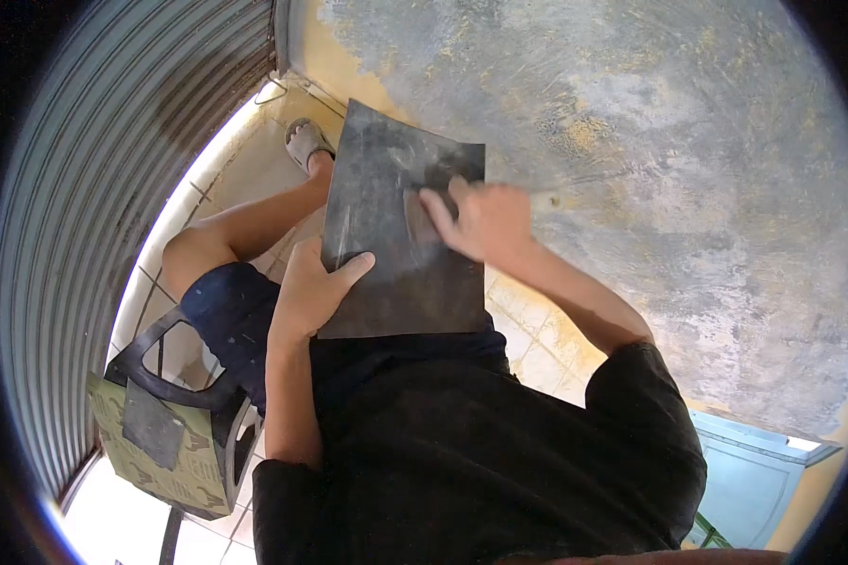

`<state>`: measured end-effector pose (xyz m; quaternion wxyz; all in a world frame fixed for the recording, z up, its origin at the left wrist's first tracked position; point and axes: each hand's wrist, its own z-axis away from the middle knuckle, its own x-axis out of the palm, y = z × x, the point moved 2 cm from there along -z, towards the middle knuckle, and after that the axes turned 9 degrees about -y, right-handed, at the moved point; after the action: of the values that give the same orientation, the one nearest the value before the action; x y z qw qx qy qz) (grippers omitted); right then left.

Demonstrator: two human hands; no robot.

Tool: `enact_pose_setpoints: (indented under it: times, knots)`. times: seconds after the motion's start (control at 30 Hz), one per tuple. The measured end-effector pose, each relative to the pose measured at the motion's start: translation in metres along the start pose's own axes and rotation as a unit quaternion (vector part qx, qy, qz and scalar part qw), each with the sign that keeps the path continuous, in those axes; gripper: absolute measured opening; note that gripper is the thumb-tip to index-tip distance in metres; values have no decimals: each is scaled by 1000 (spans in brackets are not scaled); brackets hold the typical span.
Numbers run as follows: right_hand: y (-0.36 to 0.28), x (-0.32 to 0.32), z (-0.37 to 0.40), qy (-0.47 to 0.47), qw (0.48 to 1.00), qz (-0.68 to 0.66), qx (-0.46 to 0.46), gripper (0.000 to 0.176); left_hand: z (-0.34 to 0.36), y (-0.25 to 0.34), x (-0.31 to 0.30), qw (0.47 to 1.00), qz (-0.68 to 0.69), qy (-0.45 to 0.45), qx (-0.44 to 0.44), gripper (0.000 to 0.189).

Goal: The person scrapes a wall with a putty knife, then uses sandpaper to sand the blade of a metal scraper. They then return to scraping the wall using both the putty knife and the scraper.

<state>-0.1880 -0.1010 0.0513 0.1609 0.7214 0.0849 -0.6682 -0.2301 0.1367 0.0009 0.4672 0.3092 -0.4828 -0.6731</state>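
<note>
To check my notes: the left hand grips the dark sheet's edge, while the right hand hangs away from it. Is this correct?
No: the head view shows the right hand over the dark sheet; the left hand does grip its edge.

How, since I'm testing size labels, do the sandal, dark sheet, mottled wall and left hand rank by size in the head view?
1. Mottled wall
2. Dark sheet
3. Left hand
4. Sandal

We see bright light, with the floor (pixel 113 518) at lower left burnt to white and a bluish flare beside it. Motion blurs the right grip (pixel 492 218); the dark shirt (pixel 481 461) sinks toward black. Fisheye distortion bows the shutter (pixel 113 188), and blackness fills the corners.
</note>
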Motion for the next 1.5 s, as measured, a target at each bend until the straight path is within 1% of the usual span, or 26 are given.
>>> enact_pose_setpoints:
  times: [0.03,0.07,0.13,0.17,0.2,0.27,0.3,0.43,0.5,0.6,0.63,0.67,0.73,0.8,0.9,0.97,1.0,1.03,1.07,1.13,1.2,1.27,1.3,1.37,1.4,1.5]
  knots:
    - [-6,-2,11,-22,999,-13,-24,48,0,0,-1,1000,2,-16,-19,49]
    - [-8,-1,18,-23,999,-13,-25,48,-2,-5,-2,1000,4,-15,-20,49]
    - [-13,2,25,-5,996,-48,-75,49,-3,-12,-2,1000,4,-17,0,49]
    - [-8,1,17,-14,998,-29,-46,50,-3,-9,-2,1000,3,-17,6,48]
    - [-4,3,8,-18,998,-30,-44,50,-1,-5,-1,1000,1,-22,-7,47]
    - [12,6,-18,27,999,1,41,50,-1,-1,0,1000,-3,-26,-15,46]
    - [19,10,-24,24,999,9,45,51,-2,-3,1,999,-6,-27,-20,46]
    - [3,1,3,-2,1000,-1,12,50,1,2,0,999,25,-38,-7,44]
    - [-10,-2,25,-23,996,-42,-74,49,-1,-4,0,999,7,-39,-27,45]
    - [-5,2,20,-36,998,-28,-48,48,-2,-5,-2,997,-17,-37,-65,46]
    - [0,5,8,-12,1000,-17,-8,49,0,-5,-1,996,-19,-36,-81,45]
    - [9,8,-4,-11,1000,-18,-6,49,1,-6,0,996,-22,-38,-82,45]
    - [24,9,-21,37,998,14,49,50,-1,-9,1,998,-11,-14,-52,43]
    - [23,8,-16,28,998,18,45,49,-2,-16,-1,999,-24,-5,-35,42]
    - [0,-1,18,-21,999,-22,-28,49,0,-10,-2,999,-26,-23,-35,43]
    - [-3,2,25,-9,998,-33,-52,49,-2,-9,-1,998,-13,-41,-41,44]
    - [-4,4,27,4,996,-45,-74,49,-3,-11,-1,999,-8,-41,-21,44]
    - [0,2,18,-12,999,-34,-30,49,-2,-10,0,999,-6,-42,-13,44]
    - [6,6,9,-13,999,-36,-28,49,-1,-9,1,999,-4,-43,-5,44]
    - [23,10,-12,28,998,-3,49,49,0,0,1,999,5,-39,-14,44]
    - [23,9,-14,19,998,7,59,50,0,-1,0,999,6,-36,-7,45]
    - [9,7,1,-28,999,-22,26,50,0,-6,-1,1000,7,-31,0,45]
    - [2,6,12,-25,999,-20,24,50,-1,-8,-2,999,-3,-10,49,37]
    - [-13,4,29,-14,995,-65,-76,50,-2,-16,-3,995,-13,12,100,34]
    - [-12,5,25,-11,995,-64,-77,50,-3,-22,-4,995,-25,15,91,35]
    - [-2,5,2,-1,999,-40,1,50,-2,-18,-4,998,-29,6,63,37]
